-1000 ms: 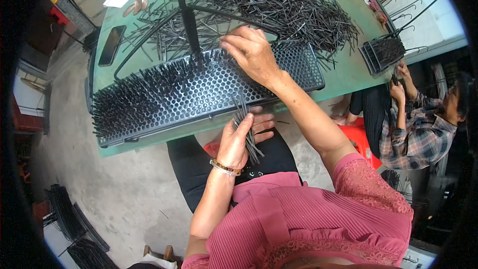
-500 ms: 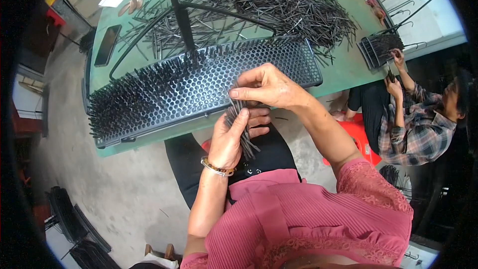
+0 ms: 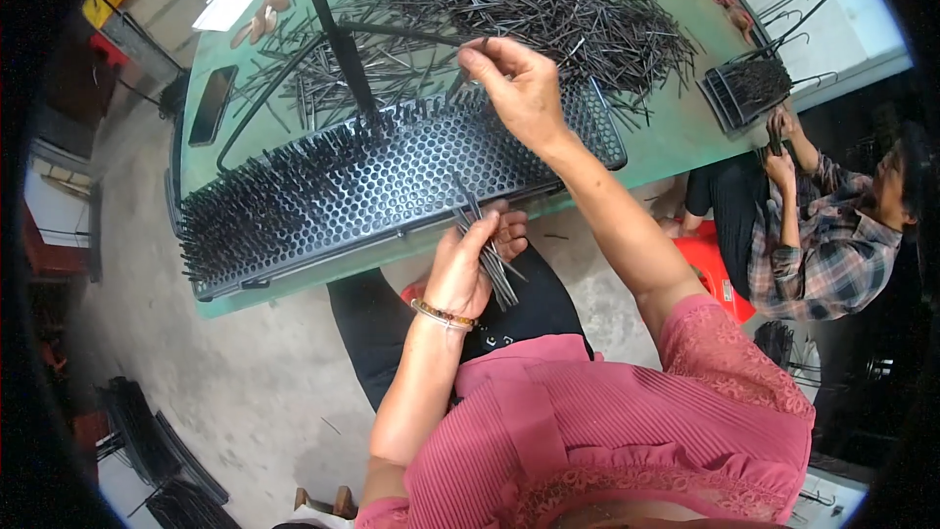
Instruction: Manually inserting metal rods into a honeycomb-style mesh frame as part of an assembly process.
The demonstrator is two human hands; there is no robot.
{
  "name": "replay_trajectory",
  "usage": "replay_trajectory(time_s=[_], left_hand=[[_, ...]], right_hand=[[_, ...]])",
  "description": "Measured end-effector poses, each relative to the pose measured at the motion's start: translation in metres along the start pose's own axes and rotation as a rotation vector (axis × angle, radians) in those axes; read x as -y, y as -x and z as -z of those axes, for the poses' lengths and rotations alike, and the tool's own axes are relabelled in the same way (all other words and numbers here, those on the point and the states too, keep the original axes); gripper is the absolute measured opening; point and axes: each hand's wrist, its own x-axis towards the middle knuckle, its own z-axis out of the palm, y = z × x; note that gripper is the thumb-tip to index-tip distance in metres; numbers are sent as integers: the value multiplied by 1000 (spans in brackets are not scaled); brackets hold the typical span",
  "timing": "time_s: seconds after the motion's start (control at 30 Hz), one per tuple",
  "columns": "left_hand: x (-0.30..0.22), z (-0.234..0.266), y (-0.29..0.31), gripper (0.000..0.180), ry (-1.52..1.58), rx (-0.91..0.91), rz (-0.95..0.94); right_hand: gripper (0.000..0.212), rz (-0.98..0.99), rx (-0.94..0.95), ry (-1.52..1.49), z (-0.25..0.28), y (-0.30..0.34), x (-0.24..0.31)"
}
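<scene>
Right hand [image 3: 511, 78] is over the far long edge of the black perforated plate [image 3: 411, 176], right of centre. Thumb and fingers drawn in toward each other; can't tell whether a strip sits between the tips.

Left hand [image 3: 465, 260] is curled around a bundle of thin dark strips [image 3: 500, 284], thumb across the top, in front of the plate's near edge.

Key relation: bundle is below and slightly left of the right hand in view, on the wearer's side. Its long axis points away from the body, far end leaning left, so it runs crosswise to the plate. The plate lies lengthwise across the front of the green counter [image 3: 666, 155], left end closer to the wearer, right end farther. Far end of the bundle overlaps the plate in view; contact can't be judged.

Upright strips [image 3: 245, 206] stand dense in the plate's left end, thinning rightward along the far edge. Right hand is the nearer one to the loose strip pile [image 3: 548, 0] beyond.
</scene>
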Motion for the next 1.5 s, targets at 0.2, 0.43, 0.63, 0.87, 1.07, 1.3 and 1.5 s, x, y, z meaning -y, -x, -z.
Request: replay_trajectory(time_s=[0.2,0.43,0.63,0.87,1.07,1.3,1.5], left_hand=[[-1,7,7,26,4,0,-23],[-7,6,11,24,31,42,64],[-2,12,9,24,-62,20,14],[0,13,11,22,-90,27,-9],[1,13,11,23,-64,10,-8],[-1,9,12,24,-86,7,-5],[1,10,12,24,-97,12,-9]], right_hand=[[19,169,74,315,1,8,3],[16,461,131,496,-3,2,2],[18,207,164,404,-4,4,7],[14,222,80,350,-6,12,8],[13,240,0,345,-11,10,12],[13,279,107,428,-6,12,4],[17,284,200,478,-3,10,4]])
